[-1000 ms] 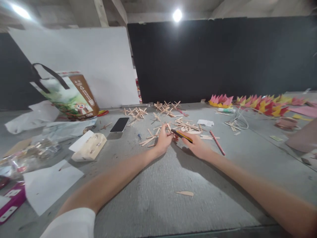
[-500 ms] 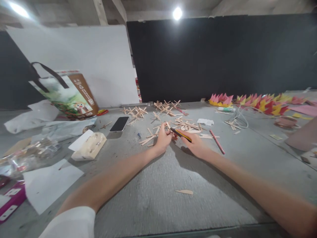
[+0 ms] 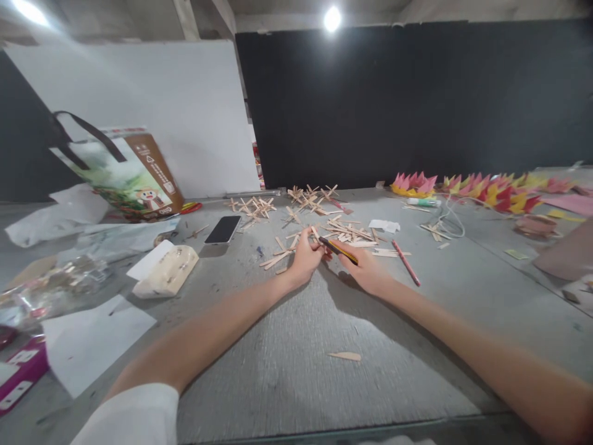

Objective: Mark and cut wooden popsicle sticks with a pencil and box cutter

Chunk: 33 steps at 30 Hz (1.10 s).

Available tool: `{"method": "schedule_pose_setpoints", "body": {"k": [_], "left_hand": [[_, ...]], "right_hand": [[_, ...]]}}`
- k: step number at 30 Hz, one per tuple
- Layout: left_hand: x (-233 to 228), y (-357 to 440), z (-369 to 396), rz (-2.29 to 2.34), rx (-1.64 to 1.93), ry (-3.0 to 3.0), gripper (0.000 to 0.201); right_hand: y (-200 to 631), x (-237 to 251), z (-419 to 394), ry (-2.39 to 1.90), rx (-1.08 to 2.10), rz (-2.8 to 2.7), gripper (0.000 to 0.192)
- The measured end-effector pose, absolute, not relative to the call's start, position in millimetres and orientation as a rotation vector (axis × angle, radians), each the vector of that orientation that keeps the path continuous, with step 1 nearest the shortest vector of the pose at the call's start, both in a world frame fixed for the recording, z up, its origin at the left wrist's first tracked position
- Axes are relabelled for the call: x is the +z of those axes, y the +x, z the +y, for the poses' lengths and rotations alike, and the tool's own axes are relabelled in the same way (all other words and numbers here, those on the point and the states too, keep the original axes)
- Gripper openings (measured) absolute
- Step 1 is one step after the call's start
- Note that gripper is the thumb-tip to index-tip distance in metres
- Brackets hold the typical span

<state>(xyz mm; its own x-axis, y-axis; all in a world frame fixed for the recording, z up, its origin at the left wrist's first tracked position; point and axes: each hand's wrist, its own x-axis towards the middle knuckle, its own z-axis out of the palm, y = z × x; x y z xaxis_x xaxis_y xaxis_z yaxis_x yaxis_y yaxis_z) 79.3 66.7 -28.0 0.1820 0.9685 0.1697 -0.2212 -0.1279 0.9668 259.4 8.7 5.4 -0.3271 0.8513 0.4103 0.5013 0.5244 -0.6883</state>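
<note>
Between the fingers of my left hand [image 3: 306, 258] is a small wooden craft stick [image 3: 315, 233], held upright at a tilt. My right hand [image 3: 365, 267] is closed round a yellow and black utility knife [image 3: 341, 251], its front end against the stick. Both hands meet just above the table, and the blade itself is too small to make out. Behind them lie loose craft sticks [image 3: 349, 232] in a heap. A pointed, cut piece of stick [image 3: 345, 356] lies nearer me on the grey table [image 3: 278, 383].
Crossed stick bundles [image 3: 257, 209] lie farther back. A phone [image 3: 223, 229], a cream block-like object [image 3: 167, 272] and a printed bag [image 3: 132, 176] are on the left. To the right are a red pencil-like rod [image 3: 406, 263], a white cable [image 3: 451, 224] and pink-yellow paper flowers [image 3: 414, 184].
Both hands keep nearly the same place and grip, with the knife still against the stick. The whole view has shifted very slightly.
</note>
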Motion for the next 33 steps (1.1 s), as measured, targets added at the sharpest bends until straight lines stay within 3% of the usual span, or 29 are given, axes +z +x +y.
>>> {"method": "schedule_pose_setpoints", "body": {"k": [27, 33], "left_hand": [[-23.3, 81.9, 59.2, 0.845, 1.218, 1.381, 0.073], [-23.3, 84.4, 59.5, 0.84, 1.21, 1.244, 0.071]], "right_hand": [[269.9, 3.2, 7.9, -1.128, 0.648, -1.907, 0.049], [278.8, 8.6, 9.3, -1.193, 0.847, -1.852, 0.053]]}}
